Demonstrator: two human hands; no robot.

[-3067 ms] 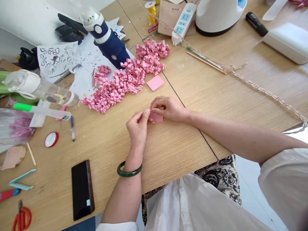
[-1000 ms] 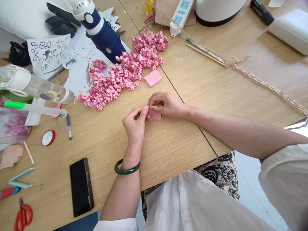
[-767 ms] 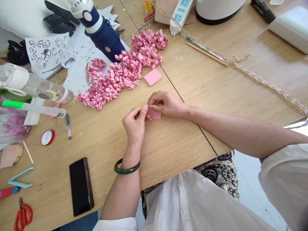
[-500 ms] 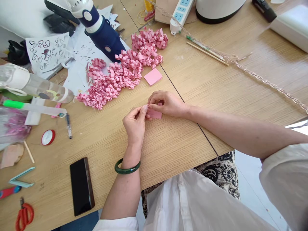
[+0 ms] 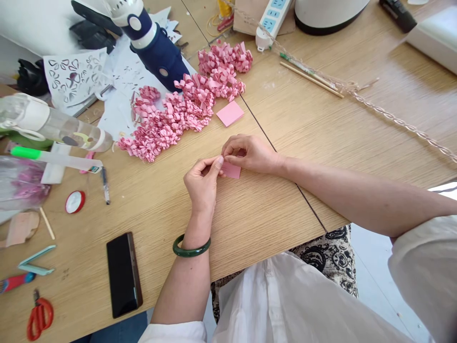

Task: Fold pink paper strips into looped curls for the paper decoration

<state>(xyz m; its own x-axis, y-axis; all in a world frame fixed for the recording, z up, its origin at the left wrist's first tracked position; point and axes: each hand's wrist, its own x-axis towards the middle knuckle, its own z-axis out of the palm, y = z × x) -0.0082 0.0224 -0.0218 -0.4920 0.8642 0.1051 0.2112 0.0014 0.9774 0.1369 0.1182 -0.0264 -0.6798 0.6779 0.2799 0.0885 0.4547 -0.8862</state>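
Note:
A small pink paper piece is pinched between my two hands above the table. My left hand grips its left end between thumb and fingers, with a green bangle on that wrist. On the other side, my right hand has thumb and forefinger pressed together at the paper's upper edge, close to the left thumb. Fine detail at the fingertips is hidden. Just beyond my hands lies a flat pink paper rectangle. Behind it sits a heap of curled pink paper flowers.
To the left lie a black phone, red-handled scissors, a tape roll and a pen. Bottles, one dark blue, stand at the back left. A power strip and twisted cord are at the back and right.
The whole view has shifted slightly, so things appear a little farther right. Both hands keep the same pinching pose on the pink paper.

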